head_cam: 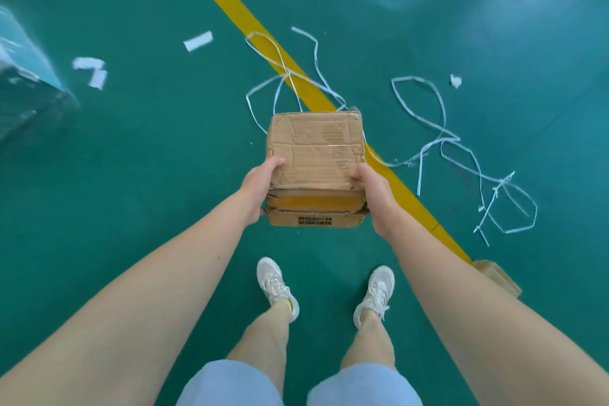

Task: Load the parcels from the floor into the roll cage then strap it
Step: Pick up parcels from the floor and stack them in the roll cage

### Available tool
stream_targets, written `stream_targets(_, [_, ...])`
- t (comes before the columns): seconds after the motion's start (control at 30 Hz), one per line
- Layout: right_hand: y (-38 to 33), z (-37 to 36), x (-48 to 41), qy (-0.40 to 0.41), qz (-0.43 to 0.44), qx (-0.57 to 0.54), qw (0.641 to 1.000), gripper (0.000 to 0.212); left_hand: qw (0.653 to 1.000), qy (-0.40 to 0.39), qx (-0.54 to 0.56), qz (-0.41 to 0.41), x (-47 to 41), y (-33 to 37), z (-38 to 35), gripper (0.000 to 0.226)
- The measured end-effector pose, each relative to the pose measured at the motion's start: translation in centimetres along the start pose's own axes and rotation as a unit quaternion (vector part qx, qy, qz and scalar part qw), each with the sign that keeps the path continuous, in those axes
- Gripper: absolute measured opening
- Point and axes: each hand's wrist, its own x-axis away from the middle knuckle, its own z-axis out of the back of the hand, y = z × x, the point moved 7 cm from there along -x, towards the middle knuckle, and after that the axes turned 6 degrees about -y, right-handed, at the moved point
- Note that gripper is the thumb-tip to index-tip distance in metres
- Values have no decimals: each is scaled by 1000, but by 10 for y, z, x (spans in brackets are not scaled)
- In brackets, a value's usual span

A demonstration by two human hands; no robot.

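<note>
A small, dented cardboard parcel (315, 155) with clear tape and black print on its near side is held in the air above the green floor. My left hand (258, 193) grips its left side, thumb on top. My right hand (375, 198) grips its right side the same way. Another cardboard parcel (499, 277) lies on the floor at the right, partly hidden behind my right forearm. The roll cage is not in view.
Loose white strapping (441, 138) lies tangled on the floor ahead and to the right, across a yellow floor line (250, 21). White scraps (197, 40) lie at the left. A blurred, plastic-wrapped bulk (23, 86) stands at the far left. My feet (278, 287) stand below the parcel.
</note>
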Motion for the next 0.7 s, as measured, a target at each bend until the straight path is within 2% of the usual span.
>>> stream_targets(0.13, [-68, -27, 52, -24, 64, 14, 998, 16, 998, 9, 32, -46, 65, 44, 29, 39])
stream_targets(0.3, [-135, -62, 101, -74, 126, 36, 989, 28, 989, 49, 91, -102, 135, 84, 63, 34])
stream_targets(0.4, [-172, -86, 126, -109, 164, 56, 979, 28, 977, 81, 133, -144, 172, 103, 84, 34])
stream_targets(0.6, [-228, -142, 184, -183, 237, 106, 948, 39, 929, 178, 221, -236, 257, 111, 128, 35])
stream_targets(0.7, [-240, -179, 217, -246, 259, 139, 924, 35, 899, 222, 261, -271, 303, 98, 152, 30])
